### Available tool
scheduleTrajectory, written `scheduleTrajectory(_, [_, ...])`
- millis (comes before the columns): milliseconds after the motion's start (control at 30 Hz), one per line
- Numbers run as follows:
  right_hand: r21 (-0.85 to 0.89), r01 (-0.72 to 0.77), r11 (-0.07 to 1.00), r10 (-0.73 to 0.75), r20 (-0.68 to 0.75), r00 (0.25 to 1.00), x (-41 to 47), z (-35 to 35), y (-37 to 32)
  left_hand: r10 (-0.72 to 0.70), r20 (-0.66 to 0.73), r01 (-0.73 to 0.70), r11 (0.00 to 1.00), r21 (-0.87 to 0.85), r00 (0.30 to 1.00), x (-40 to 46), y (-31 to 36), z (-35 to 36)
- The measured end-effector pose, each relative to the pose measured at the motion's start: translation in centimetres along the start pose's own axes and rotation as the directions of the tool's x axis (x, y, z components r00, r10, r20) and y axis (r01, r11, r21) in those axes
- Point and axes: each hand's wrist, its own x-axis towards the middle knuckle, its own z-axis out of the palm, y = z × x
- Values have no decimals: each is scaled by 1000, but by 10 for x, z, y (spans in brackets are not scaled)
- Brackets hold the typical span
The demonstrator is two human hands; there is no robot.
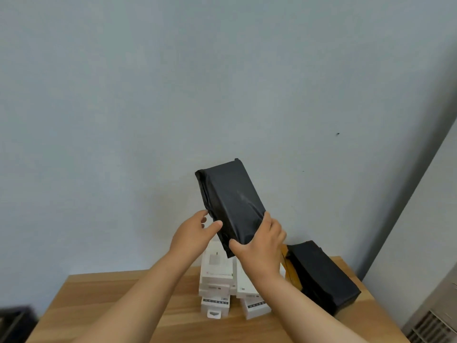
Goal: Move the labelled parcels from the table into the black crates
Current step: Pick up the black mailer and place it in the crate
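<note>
Hands are working together: I'm seeing my left hand [195, 231] and right hand [262, 246] both grasping a black parcel [231, 201], fingers [268, 220] curled around its lower end, above the surface [118, 303].

Left hand [195, 233], right hand [262, 246] raised, fingers curled, both gripping.

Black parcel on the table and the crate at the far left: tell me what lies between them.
In the head view, between the black parcel on the table and the crate lie stacked white boxes, both forearms, then bare wooden tabletop.
</note>
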Motion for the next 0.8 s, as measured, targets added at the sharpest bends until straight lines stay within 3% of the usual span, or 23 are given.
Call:
scheduleTrajectory(267, [136, 140, 981, -131, -77, 988, -25, 18, -70, -71, -152, 2, 909, -417, 986, -4, -2, -53])
scheduleTrajectory(400, [212, 203, 956, -206, -5, 978, -30, 19, -87, -97, -208, -38, 826, -563, 973, -8, -8, -80])
scheduleTrajectory(567, [306, 155, 939, -158, -15, 987, -5, 1, -96, -68, -171, -48, 802, -595, 983, -8, -15, -111])
scheduleTrajectory(700, [479, 74, 875, -189, 197, 962, 16, -13, -112, -15, -132, -62, 826, -560, 991, -12, -17, -124])
scheduleTrajectory(800, [540, 34, 841, -193, 241, 951, 19, -21, -123, 23, -124, -84, 855, -512, 992, -14, -16, -131])
